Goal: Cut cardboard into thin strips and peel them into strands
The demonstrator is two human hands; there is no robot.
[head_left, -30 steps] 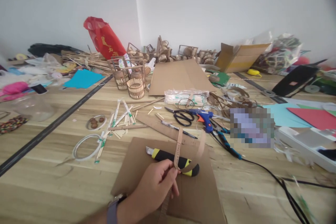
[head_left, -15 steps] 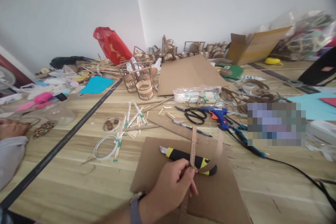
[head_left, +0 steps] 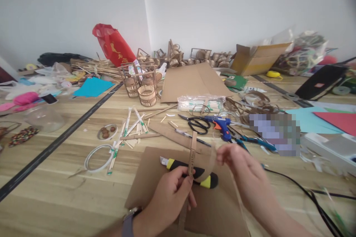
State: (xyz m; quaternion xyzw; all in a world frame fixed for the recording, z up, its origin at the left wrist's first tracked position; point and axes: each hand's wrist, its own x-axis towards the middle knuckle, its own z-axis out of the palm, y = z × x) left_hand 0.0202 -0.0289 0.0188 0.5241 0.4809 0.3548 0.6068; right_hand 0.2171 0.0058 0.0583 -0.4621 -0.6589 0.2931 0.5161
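Note:
My left hand (head_left: 171,192) pinches a narrow cardboard strip (head_left: 192,152) printed with dark lettering, which stands up from between thumb and forefinger. A thin brown strip (head_left: 210,163) curls up to the right from the same grip. At its blurred upper end is my right hand (head_left: 247,174), fingers bent together on its edge. Behind and below the strips lies a black-and-yellow utility knife (head_left: 175,166), its blade end pointing left. It rests on a flat piece of cardboard (head_left: 214,211); my left hand partly covers both.
Beyond the cardboard lie black-handled scissors (head_left: 198,124), a blue glue gun (head_left: 219,124), a pen (head_left: 191,136) and blue-handled pliers (head_left: 258,142). Loose sticks (head_left: 137,127) and white tape rings (head_left: 97,159) are to the left. Small stick baskets (head_left: 147,95) stand farther back. A black cable (head_left: 294,181) crosses the right side.
My right hand has come in from the right to the curled strip's end. My left hand keeps its pinch. The whole view has shifted, so things sit farther left.

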